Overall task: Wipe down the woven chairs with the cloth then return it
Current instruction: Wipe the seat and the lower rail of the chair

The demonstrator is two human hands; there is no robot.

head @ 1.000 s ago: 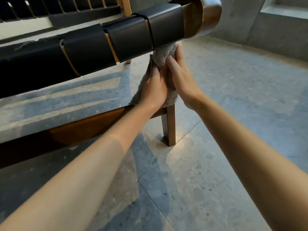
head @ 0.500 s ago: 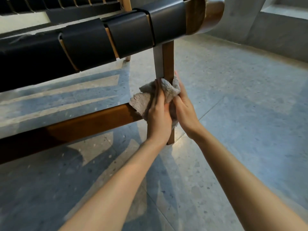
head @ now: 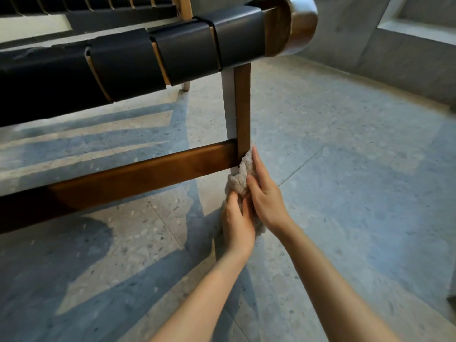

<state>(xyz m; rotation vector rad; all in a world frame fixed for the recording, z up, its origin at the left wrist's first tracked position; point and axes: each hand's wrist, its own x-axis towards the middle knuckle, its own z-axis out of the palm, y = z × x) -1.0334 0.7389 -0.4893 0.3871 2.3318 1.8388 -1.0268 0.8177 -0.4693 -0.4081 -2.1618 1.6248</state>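
Head view, looking down at a chair: at the centre of the frame we see a pale fluffy cloth bunched round the lower part of a brown wooden chair leg, just below the point where a long wooden cross rail meets it. The left hand grips the lower end of the cloth with curled fingers. The right hand sits just above and to the right, with its thumb across the front of the cloth and its fingers reaching up the leg's right side, so both hands hold the cloth against the wood. The leg's long axis runs almost straight up the frame, from the hands to the seat rail wrapped in wide black woven straps in the upper half. We judge that the bare stretch of leg lies above the grip and the right hand is nearer to it. The foot of the leg is hidden behind the hands, above a speckled stone floor
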